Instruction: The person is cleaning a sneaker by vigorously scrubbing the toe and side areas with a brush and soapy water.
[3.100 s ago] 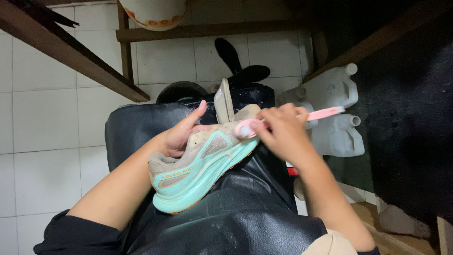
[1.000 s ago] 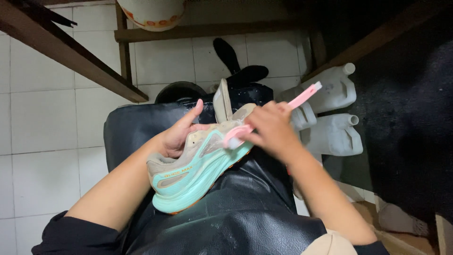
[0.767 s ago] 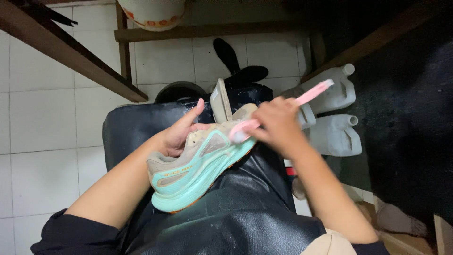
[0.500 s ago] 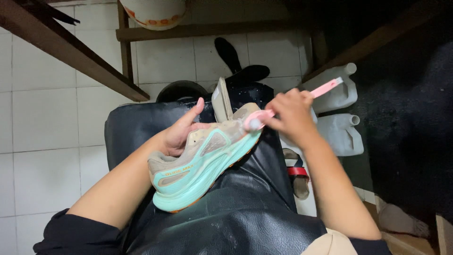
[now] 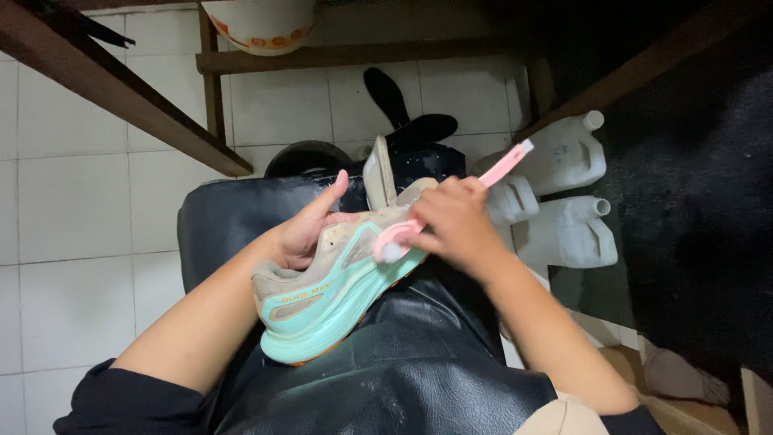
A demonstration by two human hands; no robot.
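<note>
A beige sneaker (image 5: 338, 282) with a thick mint-green sole lies tilted across the person's lap, resting on a black glossy apron (image 5: 386, 370); its heel end points toward the lower left and its toe toward the upper right. The left hand (image 5: 310, 229) has its fingers tucked inside the shoe's opening, gripping it from within, while the thumb sticks up and free along the outside. The left forearm runs down toward the lower left, ending in a dark rolled sleeve.

The right hand (image 5: 455, 225) is curled closed around a pink brush (image 5: 451, 205), knuckles up. The brush's rounded head presses against the sneaker's upper just beside the mint sole edge, and its handle angles up and to the right past the fingers. The right forearm stretches from the lower right, crossing above the apron.

Just beyond the shoe stands a pale insole (image 5: 378, 173), upright, against a dark container. Further out, a black sock-shaped item (image 5: 403, 113) lies on the white tiled floor (image 5: 72, 201). To the right, white plastic jugs (image 5: 564, 193) sit grouped together. A wooden bench frame (image 5: 129, 105) crosses the upper left, and a pale bucket (image 5: 258, 20) sits at the top edge.
</note>
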